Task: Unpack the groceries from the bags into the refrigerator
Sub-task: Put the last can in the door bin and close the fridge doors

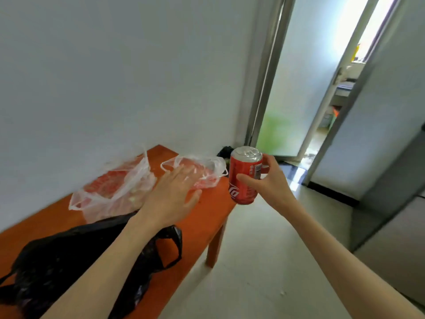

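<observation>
Can: a red soda can (245, 175) is held upright in the air, just past the right end of the table, its silver top tilted slightly toward the camera.
Right hand: the right hand (271, 180) grips the can from its right side; the thumb lies across the front of the can near mid-height and the fingers (266, 158) wrap behind it near the top, so the can sits clamped between thumb and fingers.
Left hand: the left hand (171, 194) hovers palm down over the table, fingers straight and spread apart, holding nothing; its fingertips reach over the near edge of the far clear bag.
Far clear bag: a clear plastic bag (207, 168) lies on the table just left of the can, something red showing through it.
Near clear bag: a second clear bag (110, 192) lies left of the first, close to the wall, also with red contents.
Black bag: a black plastic bag (57, 261) lies on the near part of the table, under the left forearm, its handle loops open.
Table: an orange wooden table (211, 210) stands against the white wall.
Doorway: an open doorway (299, 100) is beyond the can.
</observation>
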Demonstrator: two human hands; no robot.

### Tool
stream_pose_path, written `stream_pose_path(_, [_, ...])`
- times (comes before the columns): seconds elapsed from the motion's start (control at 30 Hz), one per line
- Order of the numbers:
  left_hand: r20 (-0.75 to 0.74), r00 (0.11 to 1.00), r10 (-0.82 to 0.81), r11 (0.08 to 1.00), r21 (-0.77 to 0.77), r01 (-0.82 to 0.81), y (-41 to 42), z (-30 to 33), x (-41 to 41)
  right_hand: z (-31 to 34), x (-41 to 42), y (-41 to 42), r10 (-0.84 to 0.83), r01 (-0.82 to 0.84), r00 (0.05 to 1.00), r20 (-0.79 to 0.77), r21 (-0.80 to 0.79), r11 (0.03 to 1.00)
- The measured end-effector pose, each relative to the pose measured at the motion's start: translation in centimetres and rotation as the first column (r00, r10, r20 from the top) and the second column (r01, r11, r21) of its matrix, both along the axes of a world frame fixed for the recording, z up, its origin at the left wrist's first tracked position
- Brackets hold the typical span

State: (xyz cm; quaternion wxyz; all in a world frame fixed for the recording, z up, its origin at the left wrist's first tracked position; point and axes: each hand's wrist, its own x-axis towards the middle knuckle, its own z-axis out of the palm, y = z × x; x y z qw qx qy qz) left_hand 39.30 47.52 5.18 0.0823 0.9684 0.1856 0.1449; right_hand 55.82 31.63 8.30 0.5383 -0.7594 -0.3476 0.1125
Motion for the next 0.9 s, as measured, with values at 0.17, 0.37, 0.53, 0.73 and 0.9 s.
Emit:
stream_pose_path(0.17, [0.084, 0.982, -0.167, 0.985, -0.018, 0.169, -9.7, 2.6, 9.8, 2.8, 6.7, -12.5, -0.189, 0.187, 0.982, 0.026, 0.057, 0.981])
stream_pose_path(0.37, [0.104, 0.920, -0.377, 0.926, 0.060, 0.373, -19.9, 4.7, 20.6, 5.4, 12.8, -25.3, -0.376, 0.374, 0.926, -0.021, 0.160, 0.913])
stream_pose_path(0.53, [0.139, 0.846, -0.514, 0.858, 0.088, 0.507, -27.0, 7.4, 28.3, 7.6, 18.5, -33.0, -0.498, 0.493, 0.866, -0.043, 0.240, 0.836])
stream_pose_path(0.73, [0.140, 0.796, -0.589, 0.808, 0.123, 0.576, -33.4, 10.4, 38.1, 9.7, 25.5, -38.9, -0.589, 0.575, 0.803, -0.089, 0.372, 0.729])
stream_pose_path(0.9, [0.186, 0.760, -0.622, 0.783, 0.141, 0.606, -37.5, 13.4, 47.4, 12.8, 33.5, -43.1, -0.651, 0.589, 0.759, -0.008, 0.437, 0.680])
